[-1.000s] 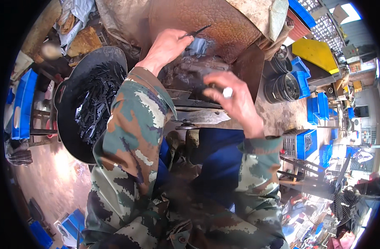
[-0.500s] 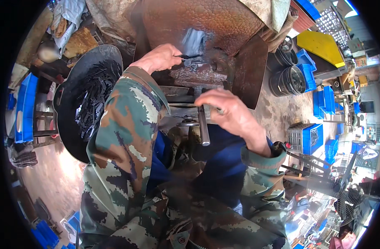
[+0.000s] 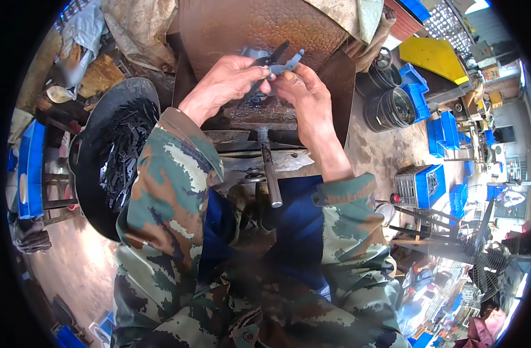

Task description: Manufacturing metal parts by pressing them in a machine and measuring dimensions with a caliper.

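Observation:
Both hands meet in front of the rusty metal machine housing [image 3: 236, 29]. My left hand [image 3: 226, 81] is closed, pinching dark flat metal strips [image 3: 278, 51] that point up and to the right. Close beside it, my right hand [image 3: 313, 101] grips a lighter grey flat metal piece [image 3: 295, 60] with a notched edge between thumb and fingers. The fingertips of the two hands nearly touch, and the lower ends of the pieces are partly hidden by them. Below the hands, a metal bar handle [image 3: 270, 174] sticks out toward me, with neither hand on it.
At my left stands a black tub [image 3: 84, 194] holding many dark metal strips [image 3: 126, 151]. Black buckets [image 3: 390, 110] and blue bins [image 3: 445, 134] stand on the right. A grey crate [image 3: 409, 188] sits nearer, with a fan [image 3: 486, 264] behind. Sacks [image 3: 140, 29] hang at the back left.
My right hand has moved up from beside the bar handle to my left hand and now grips a grey metal piece. The dark strips in my left hand have tilted upward.

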The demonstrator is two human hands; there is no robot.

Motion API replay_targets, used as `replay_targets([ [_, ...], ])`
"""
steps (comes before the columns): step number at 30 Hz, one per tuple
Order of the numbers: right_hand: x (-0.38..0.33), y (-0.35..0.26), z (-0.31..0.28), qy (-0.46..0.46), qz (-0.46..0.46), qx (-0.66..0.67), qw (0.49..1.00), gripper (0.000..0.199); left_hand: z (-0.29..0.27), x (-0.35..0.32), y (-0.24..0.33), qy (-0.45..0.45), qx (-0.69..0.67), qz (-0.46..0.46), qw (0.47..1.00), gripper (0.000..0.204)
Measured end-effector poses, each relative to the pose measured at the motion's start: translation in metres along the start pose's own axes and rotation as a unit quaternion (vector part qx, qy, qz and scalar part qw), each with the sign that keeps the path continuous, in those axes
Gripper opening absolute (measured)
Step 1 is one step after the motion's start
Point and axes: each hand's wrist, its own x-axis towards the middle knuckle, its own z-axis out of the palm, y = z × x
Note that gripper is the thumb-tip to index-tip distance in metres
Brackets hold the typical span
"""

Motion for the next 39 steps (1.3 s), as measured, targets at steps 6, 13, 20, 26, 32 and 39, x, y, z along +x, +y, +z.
replay_targets([
  [6, -0.002, -0.005, -0.002, 0.055, 0.021, 0.035, 0.998, 0.023, 0.010, -0.001, 0.001, -0.024, -0.065, -0.012, 0.998, 0.025],
  [13, -0.006, -0.010, -0.001, 0.047, 0.044, 0.050, 0.997, 0.019, -0.045, 0.010, -0.040, 0.106, 0.174, -0.032, 0.978, 0.026],
  [20, -0.014, -0.011, -0.011, 0.043, 0.065, 0.047, 0.996, 0.021, -0.046, 0.016, -0.068, -0.038, 0.270, -0.010, 0.962, 0.027],
  [26, -0.019, -0.015, -0.019, 0.047, 0.103, 0.078, 0.990, 0.023, -0.047, 0.017, -0.072, -0.078, 0.290, 0.026, 0.954, 0.030],
  [32, -0.021, -0.013, -0.027, 0.039, 0.114, 0.097, 0.988, 0.020, -0.028, 0.008, -0.046, -0.036, 0.455, 0.040, 0.889, 0.028],
  [39, -0.048, -0.019, -0.025, 0.031, 0.113, 0.003, 0.993, 0.017, -0.039, 0.005, -0.038, 0.020, 0.418, 0.009, 0.908, 0.040],
])
